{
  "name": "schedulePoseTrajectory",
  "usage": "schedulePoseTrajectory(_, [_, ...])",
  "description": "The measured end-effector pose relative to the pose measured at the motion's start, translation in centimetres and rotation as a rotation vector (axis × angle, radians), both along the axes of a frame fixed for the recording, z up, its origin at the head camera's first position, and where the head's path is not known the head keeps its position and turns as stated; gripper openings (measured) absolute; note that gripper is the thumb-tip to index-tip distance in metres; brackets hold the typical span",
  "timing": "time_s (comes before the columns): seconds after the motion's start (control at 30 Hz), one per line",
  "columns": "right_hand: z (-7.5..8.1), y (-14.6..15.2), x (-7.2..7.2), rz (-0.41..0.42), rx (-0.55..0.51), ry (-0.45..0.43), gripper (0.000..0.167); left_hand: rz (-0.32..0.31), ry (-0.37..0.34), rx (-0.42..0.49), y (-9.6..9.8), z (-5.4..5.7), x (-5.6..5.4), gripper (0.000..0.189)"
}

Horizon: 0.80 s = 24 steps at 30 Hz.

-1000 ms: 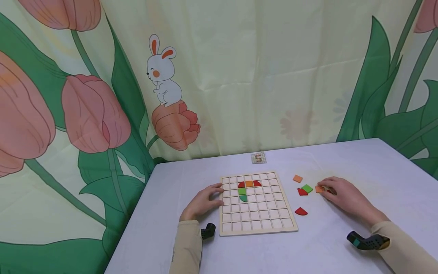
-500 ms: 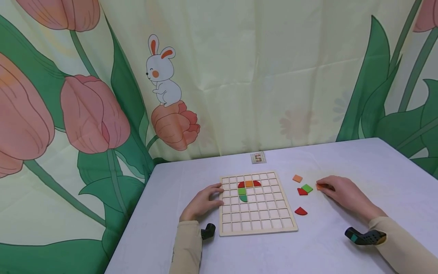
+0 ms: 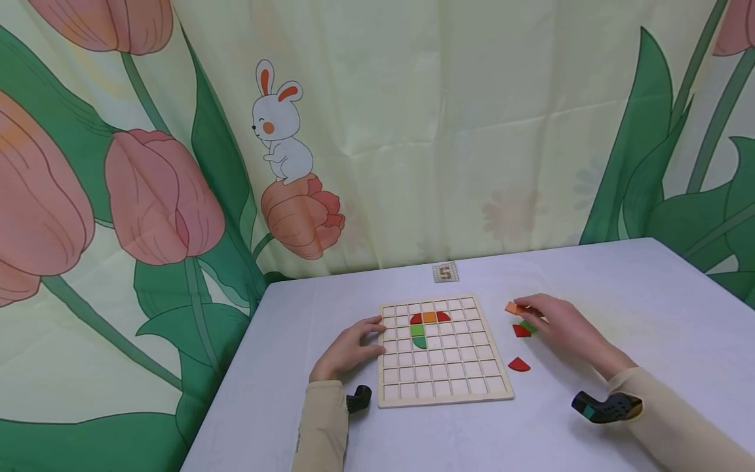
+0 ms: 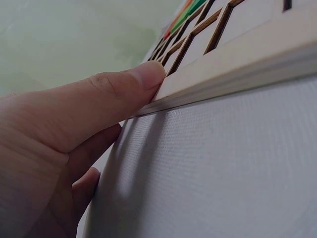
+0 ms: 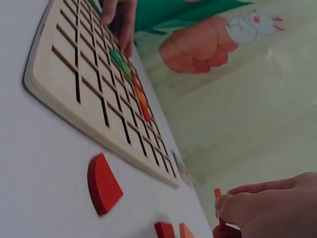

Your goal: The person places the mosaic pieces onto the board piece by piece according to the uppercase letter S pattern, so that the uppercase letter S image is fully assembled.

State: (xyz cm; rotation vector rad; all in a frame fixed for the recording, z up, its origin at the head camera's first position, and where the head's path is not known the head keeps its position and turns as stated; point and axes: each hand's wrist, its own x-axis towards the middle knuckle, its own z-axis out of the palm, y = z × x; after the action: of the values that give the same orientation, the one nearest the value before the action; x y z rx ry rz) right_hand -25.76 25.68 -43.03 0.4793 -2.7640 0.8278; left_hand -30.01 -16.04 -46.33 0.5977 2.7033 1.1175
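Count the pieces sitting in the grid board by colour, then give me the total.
Red pieces: 2
Orange piece: 1
Light green piece: 1
Dark green piece: 1
Total in the grid board: 5

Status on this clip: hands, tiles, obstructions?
Right hand pinches an orange tile. Left hand touches the grid board at its left edge. Green tile partly hidden by right hand.

Right hand (image 3: pixel 557 321) carried orange piece (image 5: pixel 217 193) leftward, nearer board (image 3: pixel 448 401).
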Motion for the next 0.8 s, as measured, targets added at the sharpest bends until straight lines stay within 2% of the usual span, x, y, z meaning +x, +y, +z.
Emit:
schedulePoseTrajectory(0.17, [0.7,-3.0,0.1,0.088,0.021,0.025,0.031,0.001,-0.003,0.004,0.1,0.1,0.1,0.046])
schedulePoseTrajectory(0.43, [0.6,-7.1,-0.2,0.175,0.040,0.045,0.027,-0.001,0.002,0.001,0.0,0.2,0.1,0.047])
schedulePoseTrajectory(0.8, [0.1,-9.8,-1.2,0.197,0.022,-0.021,0.033,-0.006,-0.002,-0.002,0.0,0.2,0.0,0.046])
